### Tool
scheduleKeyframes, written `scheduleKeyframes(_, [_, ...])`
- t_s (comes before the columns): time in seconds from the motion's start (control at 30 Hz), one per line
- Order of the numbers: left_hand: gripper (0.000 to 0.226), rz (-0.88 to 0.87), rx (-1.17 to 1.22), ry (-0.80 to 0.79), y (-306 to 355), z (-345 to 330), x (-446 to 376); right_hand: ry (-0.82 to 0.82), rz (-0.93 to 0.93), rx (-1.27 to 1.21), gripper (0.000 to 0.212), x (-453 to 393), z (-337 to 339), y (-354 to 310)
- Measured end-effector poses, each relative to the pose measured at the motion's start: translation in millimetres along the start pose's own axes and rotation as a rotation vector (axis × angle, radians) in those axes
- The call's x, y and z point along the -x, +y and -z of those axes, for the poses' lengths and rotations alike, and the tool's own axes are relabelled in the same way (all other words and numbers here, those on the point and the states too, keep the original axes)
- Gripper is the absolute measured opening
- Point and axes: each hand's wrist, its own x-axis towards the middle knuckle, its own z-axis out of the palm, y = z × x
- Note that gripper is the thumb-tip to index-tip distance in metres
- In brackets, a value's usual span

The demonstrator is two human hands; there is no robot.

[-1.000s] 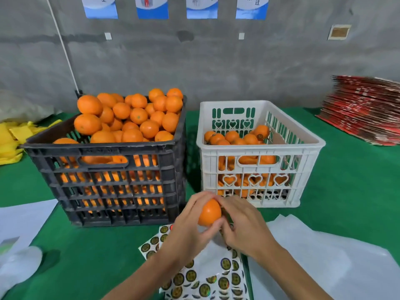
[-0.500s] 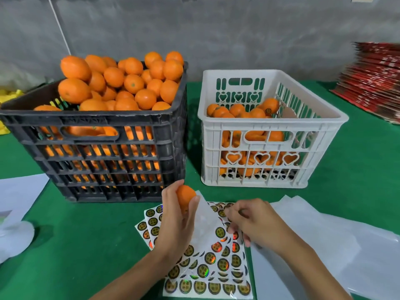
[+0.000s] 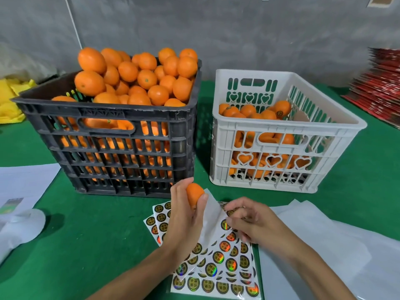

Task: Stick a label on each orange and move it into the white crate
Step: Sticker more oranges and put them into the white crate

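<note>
Oranges are what we are looking at, and the green counter (image 3: 97, 245) is carrying everything beneath a grey concrete wall (image 3: 238, 35). We are seeing a black crate (image 3: 112, 148) sitting at the left, heaped above its rim with unlabelled fruit (image 3: 138, 76), and just beside it, on the right, a white crate (image 3: 281, 152) standing partly filled with labelled oranges (image 3: 259, 114). A stack of red cartons (image 3: 378, 83) is lying at the far right, yellow material (image 3: 10, 98) at the far left, and white paper sheets (image 3: 324, 245) are spreading across the near right.

In front of the crates we are finding overlapping label sheets (image 3: 218, 269) covered in round gold stickers, with a bare white backing strip (image 3: 211, 213) lifting off them. Our left hand (image 3: 184, 217) is rising upright above the sheets, fingers and thumb curling round one orange (image 3: 194, 194) held in the air in front of the black crate. Our right hand (image 3: 251, 221) is reaching low over the top of the sheets, its fingertips (image 3: 228, 207) pinching at the sheet edge; whether a sticker is between them, we cannot tell.
</note>
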Motion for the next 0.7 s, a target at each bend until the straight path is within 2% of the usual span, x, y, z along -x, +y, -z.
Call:
scheduleKeyframes(0.1, [0.041, -0.007, -0.011, 0.000, -1.4, -0.5, -0.8, -0.096, 0.068, 0.049, 0.038, 3.0, 3.3, 0.5])
scheduleKeyframes(0.3, [0.044, -0.005, -0.027, -0.007, -5.8, -0.6, -0.6, -0.117, -0.024, 0.052, 0.034, 2.0, 0.4, 5.1])
scheduleKeyframes(0.7, [0.045, -0.008, -0.032, -0.002, -5.9, -1.4, -1.2, -0.051, -0.012, 0.087, 0.029, -3.2, 0.8, 9.8])
